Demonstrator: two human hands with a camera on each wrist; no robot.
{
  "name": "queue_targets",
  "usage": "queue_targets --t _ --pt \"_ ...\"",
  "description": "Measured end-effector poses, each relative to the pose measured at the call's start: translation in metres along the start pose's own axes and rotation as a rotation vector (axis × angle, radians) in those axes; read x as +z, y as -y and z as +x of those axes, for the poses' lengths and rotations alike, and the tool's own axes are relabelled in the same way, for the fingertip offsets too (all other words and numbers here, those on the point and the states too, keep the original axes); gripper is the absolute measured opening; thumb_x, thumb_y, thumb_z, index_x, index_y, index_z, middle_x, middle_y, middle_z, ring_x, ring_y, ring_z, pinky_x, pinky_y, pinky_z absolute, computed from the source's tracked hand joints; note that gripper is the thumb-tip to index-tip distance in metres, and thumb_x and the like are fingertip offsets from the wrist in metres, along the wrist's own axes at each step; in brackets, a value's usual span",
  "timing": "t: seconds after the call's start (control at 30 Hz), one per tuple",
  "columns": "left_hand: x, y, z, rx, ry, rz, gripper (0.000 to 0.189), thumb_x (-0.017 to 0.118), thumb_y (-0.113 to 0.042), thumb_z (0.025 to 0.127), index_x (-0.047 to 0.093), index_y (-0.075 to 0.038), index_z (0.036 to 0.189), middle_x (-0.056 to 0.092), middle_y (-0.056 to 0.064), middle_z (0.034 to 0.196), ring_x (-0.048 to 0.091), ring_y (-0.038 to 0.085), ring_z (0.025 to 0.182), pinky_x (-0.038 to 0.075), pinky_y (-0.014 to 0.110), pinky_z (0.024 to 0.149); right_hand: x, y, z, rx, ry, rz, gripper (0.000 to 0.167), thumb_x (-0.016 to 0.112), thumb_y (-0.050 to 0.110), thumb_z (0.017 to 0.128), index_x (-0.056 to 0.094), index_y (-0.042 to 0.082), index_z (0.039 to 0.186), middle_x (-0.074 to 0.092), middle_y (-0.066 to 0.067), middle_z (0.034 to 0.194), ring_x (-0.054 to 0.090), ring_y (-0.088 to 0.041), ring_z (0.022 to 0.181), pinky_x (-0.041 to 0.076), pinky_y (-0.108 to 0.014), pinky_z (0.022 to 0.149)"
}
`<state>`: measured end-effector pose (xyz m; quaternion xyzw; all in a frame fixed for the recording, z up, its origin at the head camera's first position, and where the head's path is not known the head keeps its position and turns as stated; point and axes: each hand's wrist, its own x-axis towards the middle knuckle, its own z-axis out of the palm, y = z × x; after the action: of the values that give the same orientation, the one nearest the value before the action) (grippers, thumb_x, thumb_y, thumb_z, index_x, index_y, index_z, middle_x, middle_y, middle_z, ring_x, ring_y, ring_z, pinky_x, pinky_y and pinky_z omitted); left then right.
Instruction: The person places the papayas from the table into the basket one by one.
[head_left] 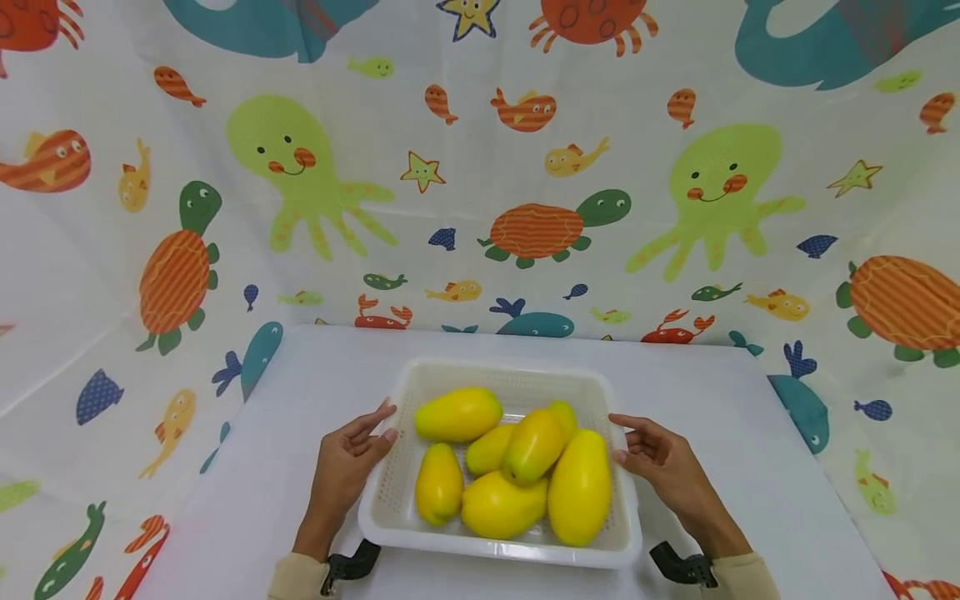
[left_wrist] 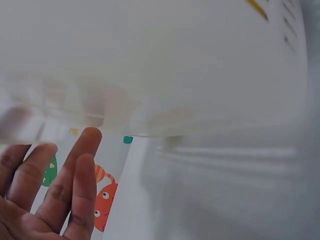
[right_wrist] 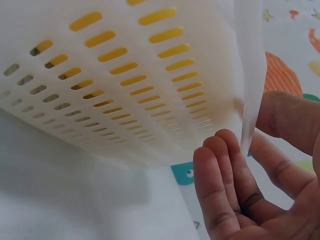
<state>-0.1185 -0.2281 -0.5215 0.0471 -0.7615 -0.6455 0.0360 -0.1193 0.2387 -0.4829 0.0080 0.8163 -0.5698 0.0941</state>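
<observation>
A white plastic basket (head_left: pixel 420 537) with slotted walls sits between my two hands in the head view. Several yellow mangoes (head_left: pixel 501 505) lie in it, some piled on others. My left hand (head_left: pixel 337 471) grips the basket's left rim, and its fingers (left_wrist: pixel 85 187) show below the basket wall in the left wrist view. On the opposite side, my right hand (head_left: pixel 667 467) holds the rim with thumb and fingers. Yellow fruit shows through the slots of the basket wall in the right wrist view, with the right fingers (right_wrist: pixel 210 185) close under the rim.
A white table (head_left: pixel 697 383) spreads under and around the basket. Behind and beside it hangs a white cloth (head_left: pixel 465 200) printed with sea animals. Black straps with small cameras (head_left: pixel 352 565) are on both wrists.
</observation>
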Motion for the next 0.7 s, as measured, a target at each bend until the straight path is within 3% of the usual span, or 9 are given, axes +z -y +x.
queue_targets --t 0.33,0.47,0.6,0.7 --pt "0.012 -0.002 -0.004 -0.008 0.001 -0.016 0.043 0.080 -0.034 0.097 0.072 -0.021 0.137 0.060 -0.010 0.154 0.082 0.023 0.098 0.067 0.032 0.078 -0.006 -0.001 -0.003 0.034 -0.030 -0.035 0.057 0.078 0.028 0.099 0.059 0.017 0.152 0.064 -0.013 0.118 0.064 -0.017 0.096 0.059 -0.021 0.082" --pt "0.011 -0.001 -0.004 0.017 0.017 0.012 0.043 0.079 -0.032 0.098 0.071 -0.020 0.139 0.059 -0.007 0.155 0.082 0.020 0.098 0.066 0.028 0.080 -0.008 0.004 -0.005 0.017 -0.038 -0.123 0.057 0.076 0.031 0.100 0.057 0.019 0.153 0.068 -0.014 0.127 0.067 -0.019 0.105 0.060 -0.021 0.086" --pt "0.006 -0.004 -0.001 0.079 0.011 0.122 0.041 0.072 -0.034 0.103 0.070 -0.020 0.141 0.063 -0.004 0.152 0.078 0.014 0.110 0.061 0.018 0.090 -0.009 0.015 -0.006 -0.014 -0.059 -0.272 0.062 0.074 0.037 0.101 0.052 0.020 0.157 0.064 -0.018 0.144 0.067 -0.031 0.122 0.062 -0.038 0.102" --pt "-0.002 -0.011 0.001 0.124 -0.017 0.280 0.041 0.066 -0.039 0.106 0.067 -0.022 0.144 0.068 -0.002 0.147 0.075 0.019 0.121 0.060 0.024 0.099 -0.009 0.026 -0.007 -0.048 -0.082 -0.389 0.068 0.073 0.041 0.102 0.046 0.018 0.160 0.058 -0.021 0.154 0.062 -0.042 0.134 0.056 -0.056 0.111"
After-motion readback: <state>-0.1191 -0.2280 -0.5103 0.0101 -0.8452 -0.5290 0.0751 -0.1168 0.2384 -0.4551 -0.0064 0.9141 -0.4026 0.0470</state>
